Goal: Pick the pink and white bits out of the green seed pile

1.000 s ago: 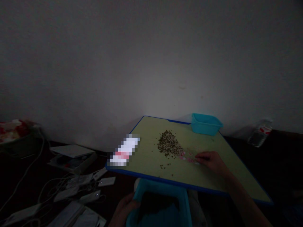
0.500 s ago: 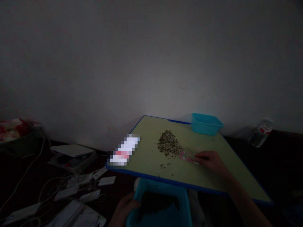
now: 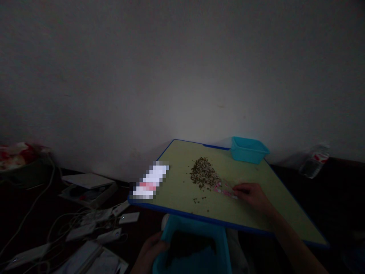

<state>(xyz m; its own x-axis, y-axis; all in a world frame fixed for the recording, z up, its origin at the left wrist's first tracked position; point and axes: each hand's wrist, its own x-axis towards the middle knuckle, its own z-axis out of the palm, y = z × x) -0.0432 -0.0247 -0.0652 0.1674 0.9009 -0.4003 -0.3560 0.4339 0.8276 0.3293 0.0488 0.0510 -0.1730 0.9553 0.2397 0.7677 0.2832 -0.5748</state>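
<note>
A pile of small dark seeds (image 3: 203, 175) lies on a pale green tabletop with a blue rim (image 3: 199, 219). My right hand (image 3: 252, 195) rests on the table just right of the pile, fingers curled on a small pink-and-white thing (image 3: 224, 189) that points at the seeds. Below the table's near edge, my left hand (image 3: 150, 253) grips the left rim of a teal tub (image 3: 221, 249) with dark contents.
A second teal tub (image 3: 248, 149) stands at the table's far corner by the wall. A blurred white-and-pink item (image 3: 150, 181) lies on the table's left edge. Cables and white devices (image 3: 97, 228) litter the floor at left. A plastic bottle (image 3: 313, 160) lies at right.
My right hand with the pink-and-white thing has edged slightly left toward the seed pile. My left hand and the tub have stayed put.
</note>
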